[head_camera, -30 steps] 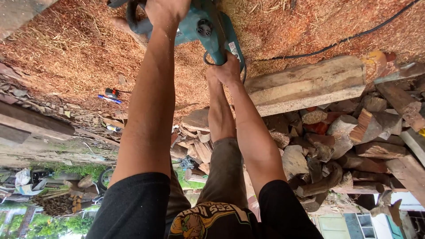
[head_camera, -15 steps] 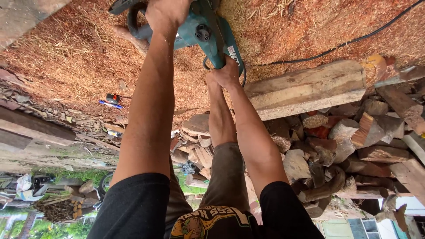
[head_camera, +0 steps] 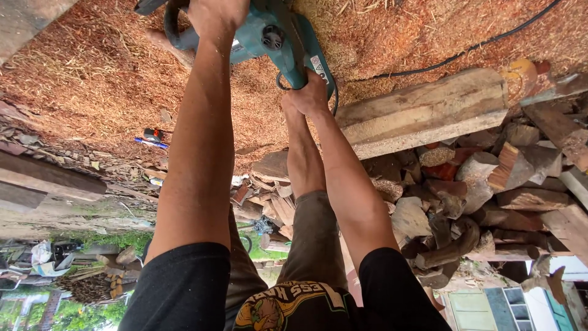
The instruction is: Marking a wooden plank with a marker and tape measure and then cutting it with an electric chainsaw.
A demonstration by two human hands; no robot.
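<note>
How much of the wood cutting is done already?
Plenty looks done: sawdust covers the ground and cut chunks are piled up. In hand: the left hand and right hand both grip the teal saw; its blade is out of view. Left: the long beam looks uncut.

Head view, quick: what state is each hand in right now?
Left hand: fingers closed around the black front handle of the teal chainsaw.
Right hand: fingers closed on its rear handle.

black short sleeves (head_camera: 184,285), olive trousers (head_camera: 315,239)
</note>
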